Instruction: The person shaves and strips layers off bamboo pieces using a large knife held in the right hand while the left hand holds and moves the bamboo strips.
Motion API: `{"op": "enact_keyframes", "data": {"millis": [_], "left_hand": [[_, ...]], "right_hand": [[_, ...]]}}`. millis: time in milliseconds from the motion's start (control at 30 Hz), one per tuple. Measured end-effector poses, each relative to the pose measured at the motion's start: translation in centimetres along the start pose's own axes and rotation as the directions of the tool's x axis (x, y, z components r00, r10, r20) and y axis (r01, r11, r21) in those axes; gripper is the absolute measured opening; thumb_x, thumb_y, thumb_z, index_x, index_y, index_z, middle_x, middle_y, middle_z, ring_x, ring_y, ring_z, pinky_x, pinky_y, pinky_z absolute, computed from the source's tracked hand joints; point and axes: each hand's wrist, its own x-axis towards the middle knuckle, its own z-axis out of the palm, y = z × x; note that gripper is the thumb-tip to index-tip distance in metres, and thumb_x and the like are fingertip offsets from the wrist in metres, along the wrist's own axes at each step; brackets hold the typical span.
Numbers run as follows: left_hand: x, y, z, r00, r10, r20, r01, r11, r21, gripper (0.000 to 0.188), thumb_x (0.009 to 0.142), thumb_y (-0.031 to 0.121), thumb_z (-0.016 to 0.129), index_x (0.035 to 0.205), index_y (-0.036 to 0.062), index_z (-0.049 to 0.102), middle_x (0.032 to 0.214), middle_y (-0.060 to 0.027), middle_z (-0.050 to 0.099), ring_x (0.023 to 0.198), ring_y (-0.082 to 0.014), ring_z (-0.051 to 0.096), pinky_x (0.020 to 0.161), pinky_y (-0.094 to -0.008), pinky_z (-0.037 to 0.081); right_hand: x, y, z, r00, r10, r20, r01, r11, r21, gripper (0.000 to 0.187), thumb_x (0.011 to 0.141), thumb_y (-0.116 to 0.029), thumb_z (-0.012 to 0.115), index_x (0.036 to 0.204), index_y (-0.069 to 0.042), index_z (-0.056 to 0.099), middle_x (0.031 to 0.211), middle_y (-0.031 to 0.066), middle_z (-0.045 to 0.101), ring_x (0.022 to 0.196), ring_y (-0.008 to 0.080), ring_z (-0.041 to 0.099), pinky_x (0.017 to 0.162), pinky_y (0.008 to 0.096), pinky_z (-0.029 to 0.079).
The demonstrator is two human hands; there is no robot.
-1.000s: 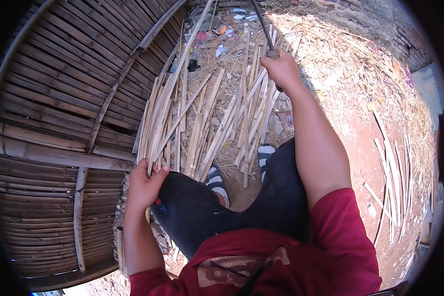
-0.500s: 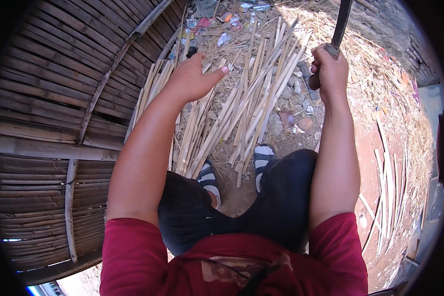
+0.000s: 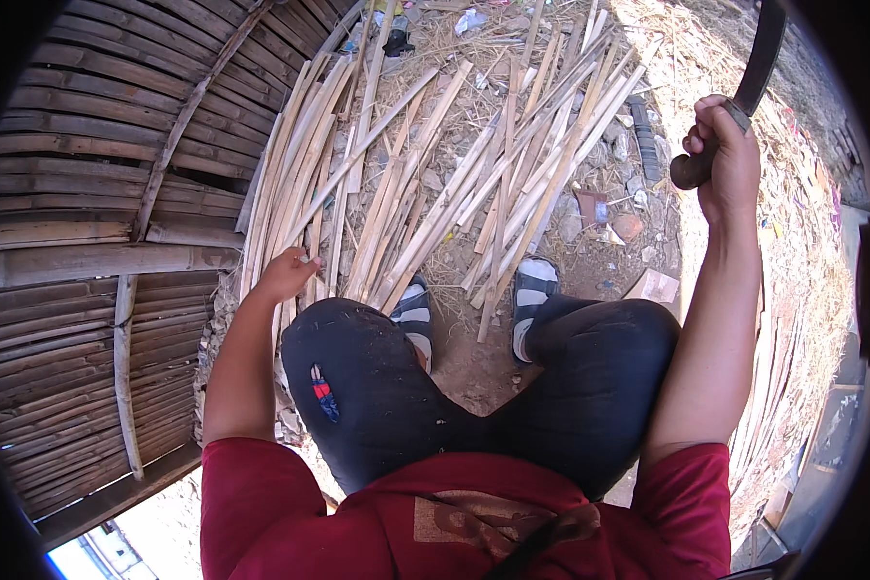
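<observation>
My right hand [image 3: 728,155] is wrapped around the handle of a machete [image 3: 764,58], its dark curved blade pointing up and away at the upper right. The rounded handle end sticks out below my fingers. Low on the left, beside my knee, my left hand [image 3: 290,274] is closed at the near end of a pale bamboo strip [image 3: 367,145]. That strip slants across the others toward the upper right; my fingers partly hide its near end. Many split bamboo strips [image 3: 498,208] lie in a loose pile in front of my sandalled feet.
A bamboo-slat wall [image 3: 87,184] rises close on my left. Stones and rubble, a dark ridged piece [image 3: 645,140] and dry straw lie right of the pile. A small black object [image 3: 397,39] sits at the far left, near scattered litter.
My left hand has drawn back toward my knee, from spread fingers to the strip's end. My right hand has moved right and slightly nearer with the machete. My knees have spread apart.
</observation>
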Motion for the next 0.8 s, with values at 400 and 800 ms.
{"op": "enact_keyframes", "data": {"millis": [400, 800], "left_hand": [[0.1, -15.2, 19.2, 0.957, -0.258, -0.137, 0.213, 0.938, -0.274, 0.056, 0.094, 0.041, 0.076, 0.126, -0.0037, 0.063, 0.098, -0.0191, 0.075, 0.093, -0.0275, 0.074, 0.079, -0.0393, 0.056], [-0.1, -16.7, 20.2, 0.941, -0.289, -0.179, 0.217, 0.915, -0.339, 0.056, 0.092, 0.042, 0.077, 0.123, -0.0020, 0.064, 0.096, -0.0205, 0.075, 0.092, -0.0312, 0.074, 0.078, -0.0416, 0.056]], "right_hand": [[-0.1, 0.6, 4.7, 0.989, 0.148, 0.010, -0.145, 0.954, 0.263, 0.015, 0.095, -0.012, 0.065, 0.103, -0.009, 0.053, 0.077, -0.0023, 0.046, 0.068, 0.0106, 0.046, 0.068, 0.0310, 0.047], [-2.4, 0.8, 10.8, 0.986, 0.168, 0.017, -0.169, 0.975, 0.143, 0.013, 0.095, -0.014, 0.065, 0.104, -0.010, 0.057, 0.079, -0.0028, 0.045, 0.068, 0.0103, 0.044, 0.068, 0.0300, 0.043]]}}
